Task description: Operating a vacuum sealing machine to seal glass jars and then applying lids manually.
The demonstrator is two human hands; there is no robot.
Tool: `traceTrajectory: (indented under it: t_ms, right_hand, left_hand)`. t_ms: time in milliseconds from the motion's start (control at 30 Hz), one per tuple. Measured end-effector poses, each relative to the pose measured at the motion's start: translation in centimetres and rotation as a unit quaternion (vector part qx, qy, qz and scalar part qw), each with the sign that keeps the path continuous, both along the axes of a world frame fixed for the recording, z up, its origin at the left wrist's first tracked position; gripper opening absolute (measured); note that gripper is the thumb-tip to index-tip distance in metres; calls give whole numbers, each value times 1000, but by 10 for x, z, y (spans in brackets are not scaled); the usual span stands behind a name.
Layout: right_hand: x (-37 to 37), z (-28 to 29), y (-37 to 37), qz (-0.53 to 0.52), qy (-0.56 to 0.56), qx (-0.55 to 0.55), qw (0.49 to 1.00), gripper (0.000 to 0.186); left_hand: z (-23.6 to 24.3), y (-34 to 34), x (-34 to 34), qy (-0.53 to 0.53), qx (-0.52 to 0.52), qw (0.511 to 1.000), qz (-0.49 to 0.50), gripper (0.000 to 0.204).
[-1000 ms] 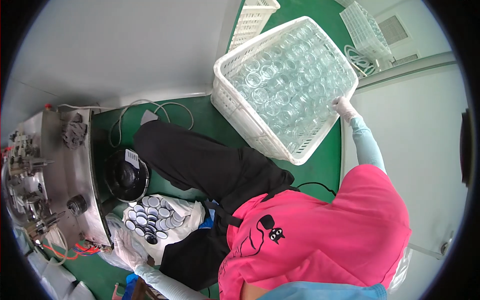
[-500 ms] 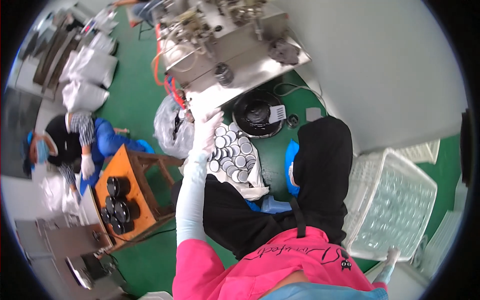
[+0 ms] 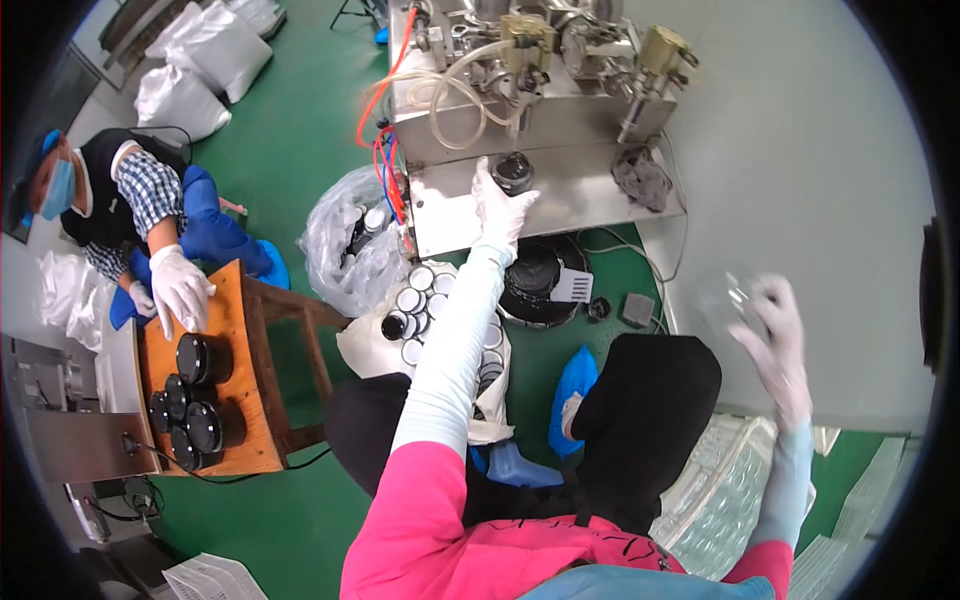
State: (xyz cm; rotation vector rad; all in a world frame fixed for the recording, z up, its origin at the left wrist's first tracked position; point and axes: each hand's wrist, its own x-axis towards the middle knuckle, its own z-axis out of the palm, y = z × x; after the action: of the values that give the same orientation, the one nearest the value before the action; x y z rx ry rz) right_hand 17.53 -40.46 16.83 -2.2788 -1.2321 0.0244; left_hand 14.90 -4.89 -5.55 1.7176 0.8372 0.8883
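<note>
Left hand (image 3: 500,205), gloved, reaches up to the dark jar (image 3: 514,172) standing on the steel shelf (image 3: 560,205) of the filling machine (image 3: 530,60), under its nozzle; fingers spread beside the jar, grip not confirmed. Right hand (image 3: 775,335), gloved and blurred, holds 1 clear glass jar (image 3: 728,298), apparently empty.

Judgement: centre the jar under the nozzle and keep it upright before letting go; bring the clear jar in only once that spot is free.

White crate (image 3: 725,500) at lower right holds clear jars. Plastic bag (image 3: 345,250) contains lids or jars, unclear which. Round lids (image 3: 420,300) lie piled near the knees. Co-worker's wooden desk (image 3: 235,310) carries about 5 capped black jars (image 3: 190,400).
</note>
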Motion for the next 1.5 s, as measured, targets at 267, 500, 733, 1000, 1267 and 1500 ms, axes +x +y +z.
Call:
traceTrajectory:
  t_ms: [267, 500, 733, 1000, 1267, 1500]
  right_hand:
    - [77, -121, 219, 157, -89, -24, 983, 26]
    - [72, -172, 272, 127, -82, 45, 987, 37]
    - [63, -179, 297, -7, 210, 69, 975, 72]
    - [67, -188, 311, 36, 216, 134, 967, 53]
    - [69, -188, 305, 45, 246, 113, 961, 61]
    - [62, -180, 307, 23, 212, 136, 968, 55]
  left_hand:
    - [-9, 14, -21, -59, 14, 998, 35, 60]
    - [-3, 17, -66, -103, -5, 994, 20, 70]
    - [5, 11, -85, -171, -143, 974, -43, 72]
    - [-7, 14, -89, -155, -128, 979, -37, 72]
    - [35, 19, -112, -152, 20, 979, 136, 56]
    - [2, 77, -147, -129, -64, 958, 249, 37]
